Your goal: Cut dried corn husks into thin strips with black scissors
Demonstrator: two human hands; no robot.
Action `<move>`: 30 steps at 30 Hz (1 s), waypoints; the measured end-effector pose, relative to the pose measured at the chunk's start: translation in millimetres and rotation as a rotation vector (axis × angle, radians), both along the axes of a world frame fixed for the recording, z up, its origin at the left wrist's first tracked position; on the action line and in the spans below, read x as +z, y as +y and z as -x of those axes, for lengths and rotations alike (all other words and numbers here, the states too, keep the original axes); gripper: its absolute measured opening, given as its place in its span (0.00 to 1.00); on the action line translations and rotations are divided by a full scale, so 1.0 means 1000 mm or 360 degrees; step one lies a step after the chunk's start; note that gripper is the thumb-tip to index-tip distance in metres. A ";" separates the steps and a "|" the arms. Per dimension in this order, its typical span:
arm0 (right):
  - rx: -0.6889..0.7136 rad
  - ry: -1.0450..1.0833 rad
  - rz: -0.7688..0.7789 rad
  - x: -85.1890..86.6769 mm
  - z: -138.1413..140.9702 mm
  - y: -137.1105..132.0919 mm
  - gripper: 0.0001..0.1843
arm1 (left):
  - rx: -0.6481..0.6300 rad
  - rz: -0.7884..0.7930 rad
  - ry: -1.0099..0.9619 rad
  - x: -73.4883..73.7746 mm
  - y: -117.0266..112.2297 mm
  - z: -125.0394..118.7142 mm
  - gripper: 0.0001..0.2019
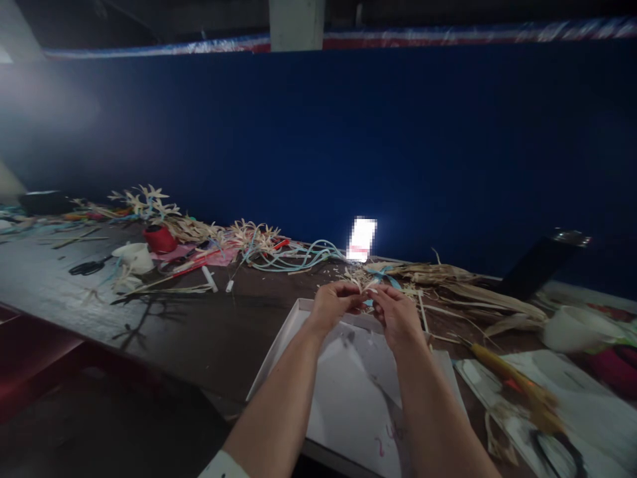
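Both hands meet above the far edge of a shallow white box lid (343, 398). Between their fingertips is a small pale flower-like piece (367, 288), its thin petals fanning upward. My left hand (334, 305) pinches it from the left, fingers closed. From the other side, my right hand (398, 313) has its thumb and fingers closed on the same piece. Its lower part is hidden by the fingers. Just behind the hands, pale scraps (343, 272) and a light blue ribbon (388, 275) lie on the dark table (199, 338).
Dried husks (448, 275) spread to the right, near a yellow-handled tool (517, 378) on white sheets. Pale husk flowers (256, 236), blue cords (298, 255), a red spool (160, 239), a white cup (134, 257) and black scissors (89, 265) lie left. A bright screen (361, 238) stands behind.
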State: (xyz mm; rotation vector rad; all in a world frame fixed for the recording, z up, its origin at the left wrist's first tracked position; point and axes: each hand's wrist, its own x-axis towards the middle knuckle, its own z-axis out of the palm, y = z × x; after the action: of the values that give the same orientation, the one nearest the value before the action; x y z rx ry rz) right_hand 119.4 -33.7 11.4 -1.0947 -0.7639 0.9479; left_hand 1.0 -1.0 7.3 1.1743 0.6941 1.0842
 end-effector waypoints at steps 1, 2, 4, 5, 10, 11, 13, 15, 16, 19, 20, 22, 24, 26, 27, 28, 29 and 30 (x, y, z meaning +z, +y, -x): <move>0.0009 0.0008 0.0004 0.000 0.000 0.000 0.13 | 0.0002 0.0006 0.0000 0.000 0.000 0.000 0.16; 0.0017 0.0019 0.0008 0.000 0.000 0.000 0.13 | 0.0007 0.0010 -0.0003 0.000 0.000 0.000 0.16; 0.0041 0.0048 0.0017 0.001 -0.001 0.000 0.12 | 0.0009 0.0017 -0.0008 -0.001 0.001 0.000 0.16; 0.0057 0.0062 0.0022 0.001 -0.001 0.000 0.12 | 0.0007 0.0018 -0.0010 -0.001 0.001 0.000 0.16; 0.0127 0.0099 0.0057 0.002 0.000 -0.002 0.11 | -0.0007 0.0038 -0.0009 -0.001 0.000 0.000 0.16; 0.0141 0.0099 0.0055 0.002 0.000 -0.002 0.10 | -0.0009 0.0043 -0.0008 0.000 0.000 0.000 0.16; 0.0163 0.0090 0.0038 0.002 0.000 -0.003 0.10 | -0.0018 0.0044 -0.0012 0.000 -0.001 0.000 0.16; 0.0178 0.0091 0.0030 0.001 -0.001 -0.003 0.11 | -0.0029 0.0038 -0.0017 0.000 0.000 0.001 0.16; 0.0186 0.0099 0.0034 0.001 -0.001 -0.003 0.11 | -0.0032 0.0037 -0.0019 0.000 0.000 0.001 0.17; 0.0209 0.0132 0.0018 0.000 -0.001 -0.003 0.12 | -0.0043 0.0023 -0.0014 0.000 0.000 0.002 0.17; 0.0220 0.0140 0.0004 0.001 -0.002 -0.003 0.12 | -0.0043 0.0021 -0.0011 0.000 0.000 0.003 0.17; 0.0240 0.0143 -0.0019 0.001 -0.001 -0.004 0.12 | -0.0043 0.0021 -0.0010 0.000 0.000 0.003 0.17; 0.0251 0.0134 -0.0021 0.002 -0.001 -0.004 0.12 | -0.0036 0.0032 -0.0014 -0.001 0.000 0.003 0.17; 0.0243 0.0126 -0.0016 0.002 -0.001 -0.004 0.11 | -0.0032 0.0036 -0.0018 -0.001 0.000 0.002 0.17; 0.0237 0.0128 -0.0013 0.002 -0.001 -0.004 0.11 | -0.0030 0.0037 -0.0018 -0.001 0.000 0.002 0.17; 0.0234 0.0132 -0.0009 0.002 -0.001 -0.004 0.11 | -0.0024 0.0035 -0.0017 0.000 0.000 0.002 0.17; 0.0230 0.0138 -0.0006 0.002 -0.001 -0.004 0.11 | -0.0019 0.0030 -0.0015 0.000 0.000 0.002 0.17; 0.0230 0.0141 -0.0005 0.001 -0.002 -0.003 0.11 | -0.0014 0.0026 -0.0008 0.000 0.000 0.002 0.17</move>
State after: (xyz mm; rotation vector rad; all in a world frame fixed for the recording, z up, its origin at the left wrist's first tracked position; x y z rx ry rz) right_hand 121.1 -37.1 12.8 -0.9980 -0.7789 1.1096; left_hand -1.0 -1.4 7.7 1.1596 0.6918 1.0720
